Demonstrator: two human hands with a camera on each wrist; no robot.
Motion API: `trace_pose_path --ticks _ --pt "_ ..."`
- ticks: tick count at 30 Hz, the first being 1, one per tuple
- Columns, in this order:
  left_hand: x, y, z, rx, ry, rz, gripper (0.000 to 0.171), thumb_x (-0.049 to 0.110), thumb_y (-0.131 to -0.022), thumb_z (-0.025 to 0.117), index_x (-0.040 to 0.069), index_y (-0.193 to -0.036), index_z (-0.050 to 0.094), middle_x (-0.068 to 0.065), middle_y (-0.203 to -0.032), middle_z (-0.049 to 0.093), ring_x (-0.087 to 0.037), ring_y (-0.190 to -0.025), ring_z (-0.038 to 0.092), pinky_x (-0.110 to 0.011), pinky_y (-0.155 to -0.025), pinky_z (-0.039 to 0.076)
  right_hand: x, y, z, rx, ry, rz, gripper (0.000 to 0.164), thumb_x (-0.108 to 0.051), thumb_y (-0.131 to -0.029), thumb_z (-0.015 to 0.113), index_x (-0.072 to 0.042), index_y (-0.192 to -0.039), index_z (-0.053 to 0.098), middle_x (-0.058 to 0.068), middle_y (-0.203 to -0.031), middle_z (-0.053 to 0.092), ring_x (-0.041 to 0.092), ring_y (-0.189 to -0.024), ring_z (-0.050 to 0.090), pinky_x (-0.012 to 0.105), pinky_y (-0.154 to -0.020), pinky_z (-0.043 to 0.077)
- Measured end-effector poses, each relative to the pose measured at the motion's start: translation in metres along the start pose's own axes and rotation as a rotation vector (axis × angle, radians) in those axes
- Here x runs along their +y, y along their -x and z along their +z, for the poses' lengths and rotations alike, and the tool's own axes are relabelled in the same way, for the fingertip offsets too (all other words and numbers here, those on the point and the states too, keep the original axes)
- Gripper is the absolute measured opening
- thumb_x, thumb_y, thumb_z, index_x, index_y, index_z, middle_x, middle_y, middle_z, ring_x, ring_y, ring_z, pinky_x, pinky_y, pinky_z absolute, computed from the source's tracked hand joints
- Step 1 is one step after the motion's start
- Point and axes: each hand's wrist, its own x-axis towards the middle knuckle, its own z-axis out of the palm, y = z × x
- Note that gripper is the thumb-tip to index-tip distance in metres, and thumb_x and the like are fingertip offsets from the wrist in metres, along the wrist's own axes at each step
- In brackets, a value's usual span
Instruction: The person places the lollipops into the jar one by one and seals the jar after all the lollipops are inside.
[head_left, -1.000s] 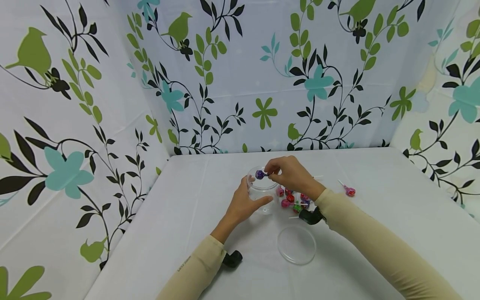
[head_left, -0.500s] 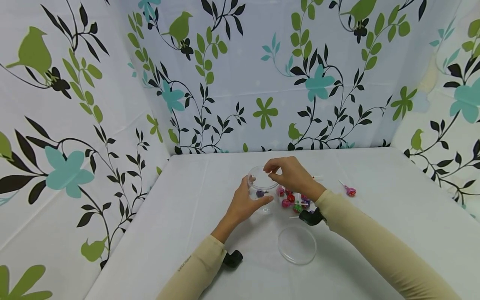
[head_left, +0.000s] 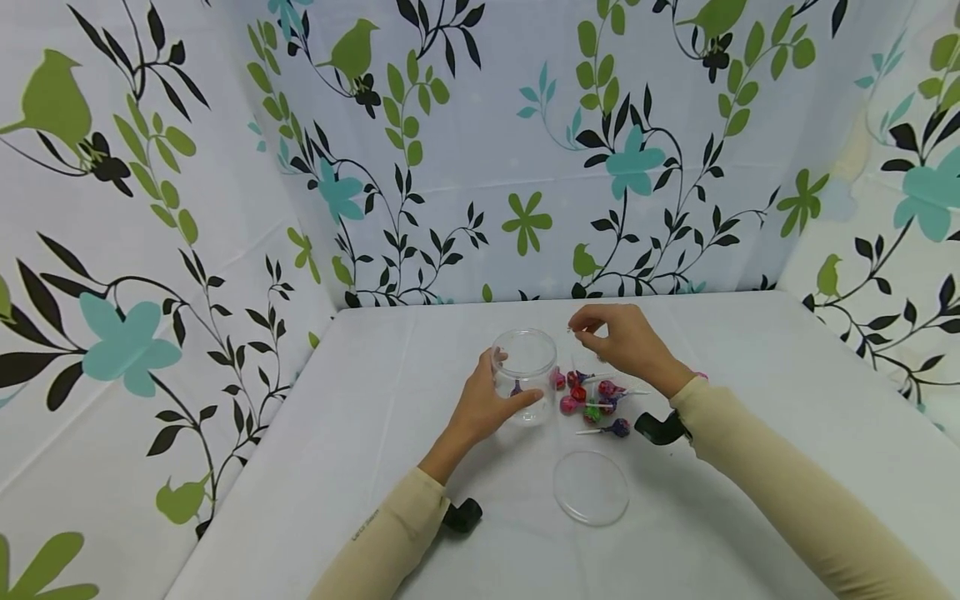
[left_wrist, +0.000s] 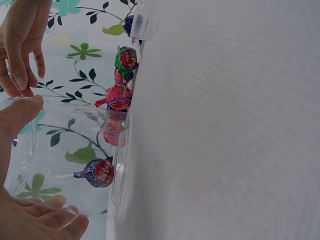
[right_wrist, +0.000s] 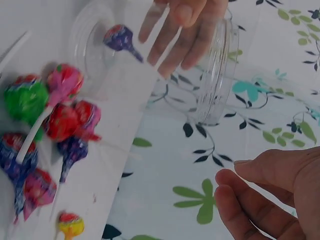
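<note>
My left hand [head_left: 480,406] grips an upright clear jar [head_left: 525,358] from its left side, thumb across the front. Inside, a purple-wrapped lollipop [left_wrist: 100,173] rests on the jar's bottom with its stick up. My right hand [head_left: 626,342] hovers to the right of the jar rim, above the table. Its thumb and fingertips are close together in the right wrist view, with nothing visible between them. Below it, several wrapped lollipops [head_left: 590,408] lie in a loose pile right of the jar, in red, pink, green and purple.
A round clear lid [head_left: 592,523] lies on the white table [head_left: 480,554] in front of the pile. One pink lollipop [head_left: 702,375] shows partly behind my right wrist. Patterned cloth [head_left: 450,167] hangs around the table's back and sides.
My right hand let the purple lollipop drop into the jar. It then moved right, away from the jar mouth. The left hand keeps its grip on the jar.
</note>
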Motion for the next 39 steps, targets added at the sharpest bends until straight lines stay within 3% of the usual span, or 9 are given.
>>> trace_pose_path --ticks 10,20,29,39 --pt "-0.002 -0.001 -0.001 -0.007 0.014 0.009 0.104 0.050 -0.085 0.084 0.004 -0.160 0.029 -0.014 -0.156 0.046 -0.034 -0.140 0.046 -0.056 -0.112 0.040 0.032 0.006 -0.014 -0.020 0.070 0.087 0.014 -0.001 -0.097 0.070 0.000 -0.110 0.075 0.013 -0.103 0.075 0.032 -0.096 0.068 0.051 -0.083 0.057" --pt "-0.001 0.001 -0.002 -0.017 0.014 0.005 0.104 0.048 -0.085 0.084 0.004 -0.161 0.027 -0.013 -0.157 0.045 -0.033 -0.142 0.045 -0.055 -0.113 0.039 0.063 0.009 -0.019 -0.064 0.065 0.210 0.014 0.000 -0.098 0.067 0.003 -0.111 0.074 0.018 -0.106 0.073 0.037 -0.099 0.066 0.054 -0.086 0.055" --pt "-0.001 0.000 -0.003 -0.014 0.008 0.014 0.105 0.049 -0.085 0.084 0.002 -0.160 0.027 -0.013 -0.157 0.046 -0.034 -0.142 0.045 -0.057 -0.113 0.039 0.078 0.010 -0.018 -0.098 0.053 0.290 0.016 -0.001 -0.100 0.067 0.003 -0.113 0.073 0.019 -0.108 0.071 0.038 -0.100 0.064 0.055 -0.087 0.055" --pt "0.000 0.001 -0.002 -0.011 0.010 0.009 0.104 0.048 -0.085 0.085 0.003 -0.160 0.027 -0.013 -0.157 0.046 -0.034 -0.142 0.044 -0.056 -0.113 0.039 0.093 0.012 -0.011 -0.149 0.062 0.317 0.022 -0.003 -0.098 0.068 0.006 -0.118 0.072 0.021 -0.112 0.071 0.038 -0.101 0.066 0.052 -0.085 0.057"
